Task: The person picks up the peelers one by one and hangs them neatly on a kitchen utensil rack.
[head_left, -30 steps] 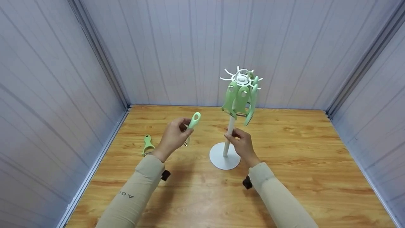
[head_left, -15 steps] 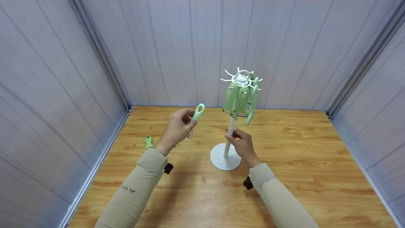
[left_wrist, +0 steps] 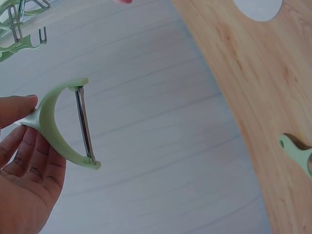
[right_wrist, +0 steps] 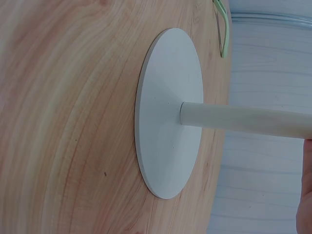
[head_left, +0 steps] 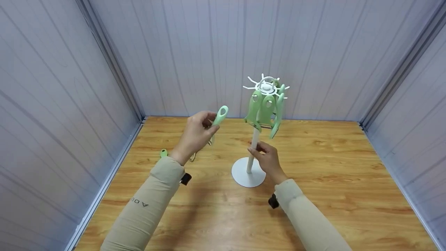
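Note:
My left hand [head_left: 198, 134] pinches a light green Y-shaped peeler [head_left: 220, 116] by its handle, with the looped end up, just left of the stand. The left wrist view shows the peeler's curved fork and metal blade [left_wrist: 84, 124] beyond the fingers. My right hand [head_left: 267, 159] grips the white pole [head_left: 255, 137] of an upright stand, below the hanging peelers; most of that hand is out of the right wrist view. Several green peelers [head_left: 267, 113] hang from the stand's hooked top [head_left: 266, 87], mainly on its front and right; some left hooks are bare.
The stand's round white base [head_left: 240, 176] sits on the wooden table [head_left: 331, 174]. Another green peeler [head_left: 163, 152] lies at the left, mostly hidden behind my left forearm; the left wrist view shows this peeler's handle [left_wrist: 295, 152]. Pale panel walls [head_left: 195, 59] enclose the back and sides.
My left hand has moved forward and slightly right with the peeler, whose looped end is now higher and nearer the stand. My right hand and the stand have hardly moved.

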`<action>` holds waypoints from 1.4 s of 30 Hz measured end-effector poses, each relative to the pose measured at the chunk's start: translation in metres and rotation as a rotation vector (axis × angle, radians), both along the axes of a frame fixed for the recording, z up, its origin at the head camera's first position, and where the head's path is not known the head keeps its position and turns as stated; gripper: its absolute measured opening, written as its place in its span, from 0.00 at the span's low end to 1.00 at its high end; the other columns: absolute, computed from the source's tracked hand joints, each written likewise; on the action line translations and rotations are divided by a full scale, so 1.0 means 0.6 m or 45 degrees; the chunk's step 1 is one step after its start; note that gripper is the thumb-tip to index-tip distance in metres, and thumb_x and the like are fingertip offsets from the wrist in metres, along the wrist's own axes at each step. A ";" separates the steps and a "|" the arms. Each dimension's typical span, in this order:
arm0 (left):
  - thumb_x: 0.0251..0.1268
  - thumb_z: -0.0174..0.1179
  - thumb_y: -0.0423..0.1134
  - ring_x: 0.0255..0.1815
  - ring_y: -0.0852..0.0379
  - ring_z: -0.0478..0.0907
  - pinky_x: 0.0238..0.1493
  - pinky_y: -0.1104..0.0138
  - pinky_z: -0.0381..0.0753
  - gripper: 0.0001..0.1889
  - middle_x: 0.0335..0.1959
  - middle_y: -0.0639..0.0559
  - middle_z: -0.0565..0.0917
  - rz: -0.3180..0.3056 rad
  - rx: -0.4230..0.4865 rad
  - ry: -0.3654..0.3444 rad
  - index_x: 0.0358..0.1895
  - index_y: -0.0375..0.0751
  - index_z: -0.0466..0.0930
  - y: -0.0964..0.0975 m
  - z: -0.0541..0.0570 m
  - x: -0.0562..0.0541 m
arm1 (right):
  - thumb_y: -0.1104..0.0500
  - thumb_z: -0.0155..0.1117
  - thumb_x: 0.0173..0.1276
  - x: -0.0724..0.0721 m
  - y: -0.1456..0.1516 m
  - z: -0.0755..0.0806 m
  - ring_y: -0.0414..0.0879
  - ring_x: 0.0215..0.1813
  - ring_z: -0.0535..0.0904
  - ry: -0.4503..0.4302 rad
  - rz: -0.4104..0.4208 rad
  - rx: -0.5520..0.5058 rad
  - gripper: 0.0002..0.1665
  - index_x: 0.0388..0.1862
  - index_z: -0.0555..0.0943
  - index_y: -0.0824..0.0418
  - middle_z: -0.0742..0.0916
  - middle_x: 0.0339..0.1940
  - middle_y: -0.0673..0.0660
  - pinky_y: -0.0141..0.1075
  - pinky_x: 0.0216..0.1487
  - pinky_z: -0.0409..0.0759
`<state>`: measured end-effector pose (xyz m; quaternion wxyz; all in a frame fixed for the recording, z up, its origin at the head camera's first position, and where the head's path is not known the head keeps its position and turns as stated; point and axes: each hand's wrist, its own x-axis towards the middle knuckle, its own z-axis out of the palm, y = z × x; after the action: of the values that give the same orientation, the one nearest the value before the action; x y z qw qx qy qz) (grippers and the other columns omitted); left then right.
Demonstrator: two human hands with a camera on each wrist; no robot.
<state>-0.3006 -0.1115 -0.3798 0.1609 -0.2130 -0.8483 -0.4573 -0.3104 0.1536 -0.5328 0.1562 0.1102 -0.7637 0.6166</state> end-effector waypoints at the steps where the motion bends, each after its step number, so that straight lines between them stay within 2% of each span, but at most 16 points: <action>1: 0.70 0.72 0.26 0.42 0.48 0.86 0.49 0.58 0.88 0.14 0.45 0.39 0.90 -0.001 -0.002 0.007 0.57 0.30 0.86 0.000 0.002 0.000 | 0.66 0.74 0.74 0.000 0.001 0.000 0.35 0.40 0.83 0.001 0.007 -0.002 0.13 0.56 0.91 0.66 0.92 0.41 0.63 0.28 0.47 0.82; 7: 0.70 0.72 0.27 0.42 0.49 0.87 0.48 0.58 0.89 0.14 0.44 0.40 0.90 -0.011 -0.014 0.047 0.56 0.31 0.86 0.003 0.006 0.001 | 0.67 0.74 0.74 -0.002 -0.002 -0.005 0.34 0.40 0.83 0.005 0.001 -0.008 0.13 0.55 0.91 0.66 0.92 0.41 0.64 0.28 0.47 0.82; 14: 0.70 0.71 0.26 0.41 0.49 0.85 0.47 0.61 0.86 0.14 0.44 0.39 0.89 -0.040 0.025 0.084 0.57 0.30 0.86 0.012 0.022 0.004 | 0.72 0.71 0.73 -0.002 -0.007 -0.007 0.31 0.39 0.81 0.011 -0.034 0.005 0.13 0.55 0.88 0.73 0.91 0.42 0.71 0.26 0.47 0.81; 20: 0.69 0.72 0.25 0.41 0.49 0.85 0.47 0.62 0.87 0.15 0.44 0.39 0.89 -0.063 0.034 0.120 0.57 0.30 0.86 0.021 0.033 0.004 | 0.68 0.73 0.74 -0.002 -0.005 -0.006 0.32 0.40 0.83 0.017 -0.023 0.012 0.13 0.55 0.90 0.69 0.92 0.42 0.67 0.25 0.46 0.82; 26: 0.69 0.72 0.25 0.42 0.47 0.86 0.50 0.56 0.90 0.15 0.46 0.38 0.89 -0.085 0.065 0.169 0.57 0.30 0.86 0.029 0.046 0.006 | 0.65 0.74 0.74 -0.001 0.000 -0.004 0.33 0.40 0.84 0.045 0.006 0.022 0.12 0.55 0.91 0.66 0.93 0.42 0.64 0.28 0.47 0.83; 31: 0.69 0.72 0.26 0.41 0.47 0.86 0.51 0.54 0.90 0.15 0.47 0.38 0.89 -0.112 0.075 0.200 0.57 0.30 0.86 0.036 0.059 0.007 | 0.65 0.74 0.74 -0.002 0.002 -0.003 0.33 0.41 0.84 0.053 0.016 0.024 0.13 0.55 0.91 0.66 0.93 0.41 0.64 0.29 0.48 0.83; 36: 0.69 0.72 0.26 0.42 0.48 0.86 0.50 0.57 0.89 0.15 0.47 0.39 0.90 -0.128 0.068 0.246 0.57 0.30 0.85 0.042 0.069 0.005 | 0.66 0.74 0.74 -0.002 0.003 -0.004 0.33 0.40 0.84 0.060 0.013 0.019 0.12 0.55 0.90 0.67 0.93 0.40 0.64 0.29 0.48 0.83; 42: 0.69 0.72 0.26 0.42 0.47 0.86 0.50 0.54 0.90 0.16 0.47 0.38 0.90 -0.142 0.095 0.267 0.58 0.29 0.85 0.051 0.076 0.001 | 0.66 0.73 0.75 -0.002 0.004 -0.006 0.35 0.40 0.84 0.061 0.026 0.003 0.12 0.54 0.90 0.67 0.92 0.39 0.63 0.30 0.48 0.83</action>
<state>-0.2999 -0.0811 -0.3339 0.2308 -0.3003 -0.7961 -0.4720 -0.3118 0.1559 -0.5365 0.1681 0.1331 -0.7592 0.6146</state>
